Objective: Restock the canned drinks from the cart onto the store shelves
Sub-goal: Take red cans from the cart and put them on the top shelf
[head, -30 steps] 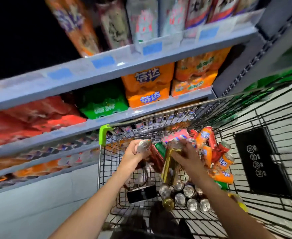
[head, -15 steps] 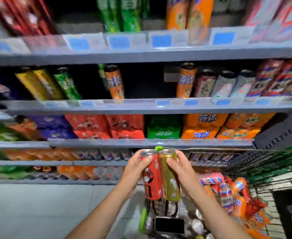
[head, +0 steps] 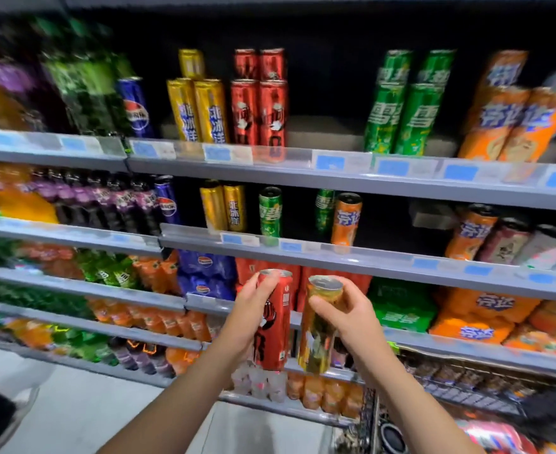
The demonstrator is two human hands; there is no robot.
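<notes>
Tall slim red metal can [head: 271, 322], upright at lower centre of the frame, gripped near its top by the left hand [head: 248, 314] with fingers curled round the rim. Just beside it, apart by a narrow gap, a tall slim gold-yellow metal can [head: 319, 326], silver lid up, pinched high on its body by the right hand [head: 347, 314] with thumb in front and fingers wrapped behind. Both held by the upper end, probably so the bases stay free to be set down on a shelf. Both raised in front of the grey metal shelf edges [head: 303, 173], below the rows they appear to match: stacked red cans [head: 258, 103] and gold cans [head: 198, 109] at upper centre of the frame, more gold cans [head: 224, 206] one level down. Probably the carry step, placement not yet done. Wire cart [head: 368, 421] at lower right, with more coloured cans partly visible.
</notes>
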